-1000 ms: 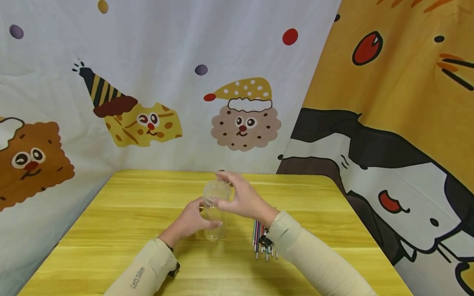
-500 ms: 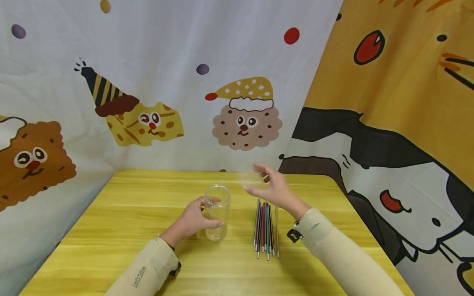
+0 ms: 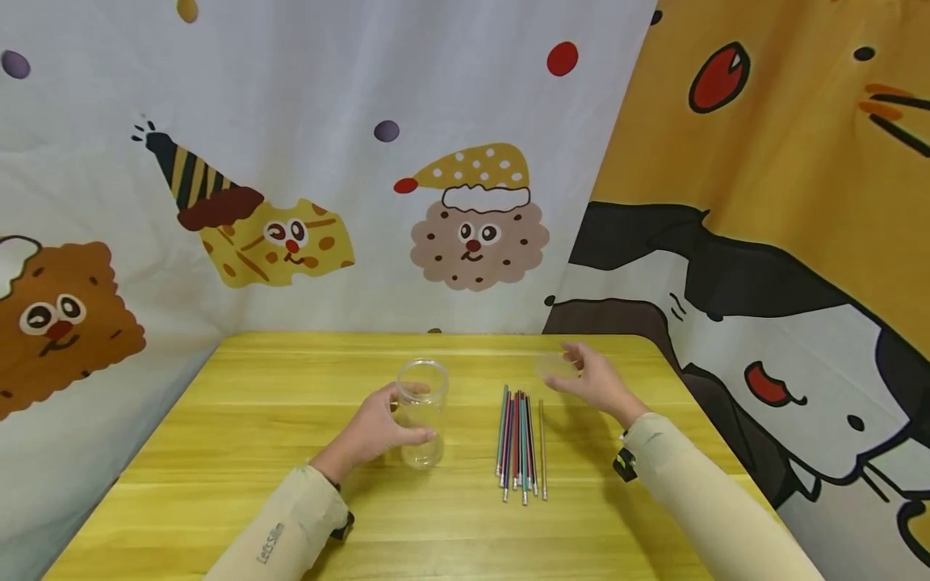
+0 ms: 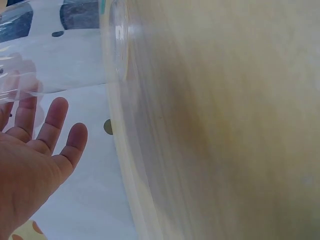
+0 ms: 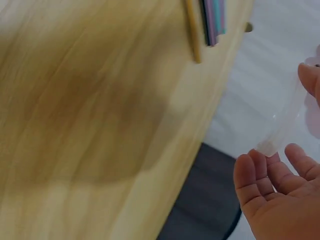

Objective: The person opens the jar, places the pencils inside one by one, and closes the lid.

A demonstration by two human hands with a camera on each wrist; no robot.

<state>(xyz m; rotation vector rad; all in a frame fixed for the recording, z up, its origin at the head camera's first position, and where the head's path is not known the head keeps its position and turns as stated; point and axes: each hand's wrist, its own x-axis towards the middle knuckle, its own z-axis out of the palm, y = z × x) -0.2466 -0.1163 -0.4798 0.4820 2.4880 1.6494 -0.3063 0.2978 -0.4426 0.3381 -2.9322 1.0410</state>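
A clear plastic jar (image 3: pixel 424 415) stands upright near the middle of the table, its top uncovered. Round its left side my left hand (image 3: pixel 374 424) holds it, thumb in front and fingers behind; in the left wrist view the jar (image 4: pixel 70 55) lies above the fingers. My right hand (image 3: pixel 597 379) pinches a translucent round lid (image 3: pixel 550 367) by its edge, raised above the table at the far right. The right wrist view shows the lid (image 5: pixel 285 120) edge-on between thumb and fingers. Between the hands lies a bundle of pencils (image 3: pixel 517 444) in several colours.
One gold-coloured pencil (image 3: pixel 543 456) lies a little apart, to the right of the bundle. The yellow wood-grain table (image 3: pixel 276 420) ends at a printed cloth backdrop (image 3: pixel 320 145) behind it and at the right.
My right hand has lifted the lid off the jar and carried it right, past the pencils, which are now uncovered. My left hand has stayed on the jar.
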